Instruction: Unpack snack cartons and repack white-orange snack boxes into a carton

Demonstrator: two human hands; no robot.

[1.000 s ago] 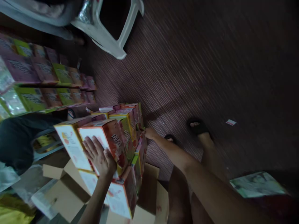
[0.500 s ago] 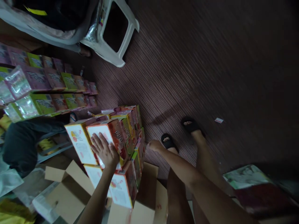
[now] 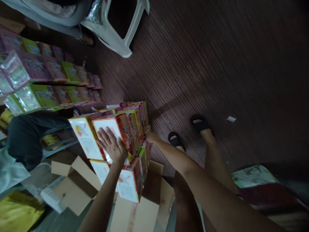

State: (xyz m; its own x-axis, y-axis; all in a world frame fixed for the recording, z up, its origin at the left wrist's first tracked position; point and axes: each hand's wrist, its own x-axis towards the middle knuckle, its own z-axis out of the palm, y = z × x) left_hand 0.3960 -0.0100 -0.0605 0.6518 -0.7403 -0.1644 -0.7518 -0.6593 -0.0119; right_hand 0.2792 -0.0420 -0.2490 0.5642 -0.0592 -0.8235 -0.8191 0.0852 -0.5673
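Boxes [image 3: 84,141], four, show white ends: left hand [image 3: 113,146] spread on one, right hand's [image 3: 151,137] grip unclear.

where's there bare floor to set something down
Bare floor stretches between the white stool and the black sandals. It is crowded around the left hand, where stacked boxes and open cartons stand close together.
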